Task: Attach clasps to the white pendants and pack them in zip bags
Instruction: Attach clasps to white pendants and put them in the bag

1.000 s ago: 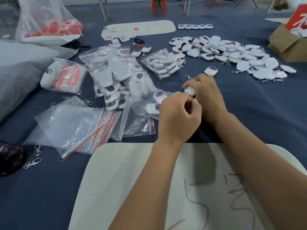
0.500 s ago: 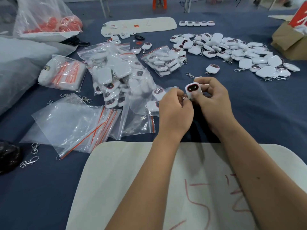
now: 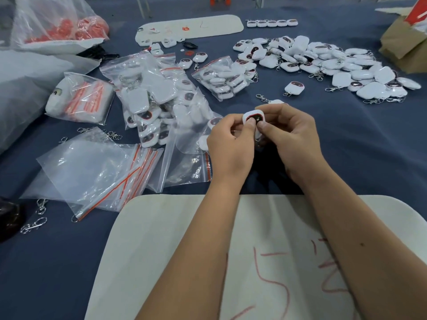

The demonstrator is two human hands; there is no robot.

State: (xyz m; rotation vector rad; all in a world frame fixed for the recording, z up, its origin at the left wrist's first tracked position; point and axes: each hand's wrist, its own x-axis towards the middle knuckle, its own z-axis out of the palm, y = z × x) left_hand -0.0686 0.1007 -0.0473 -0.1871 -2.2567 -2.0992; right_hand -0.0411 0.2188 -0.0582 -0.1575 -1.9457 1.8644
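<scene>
Both hands, left hand (image 3: 227, 144) and right hand (image 3: 288, 135), now pinch the small white square pendant with dark red-rimmed face (image 3: 253, 118), turned face-up above the white board (image 3: 161, 239); clasp hidden, likely being fitted.

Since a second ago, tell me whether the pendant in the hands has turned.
Yes. The pendant now shows its dark red-rimmed face upward; before, only its white edge showed. It stays just beyond the near white board, held by both hands.
</scene>
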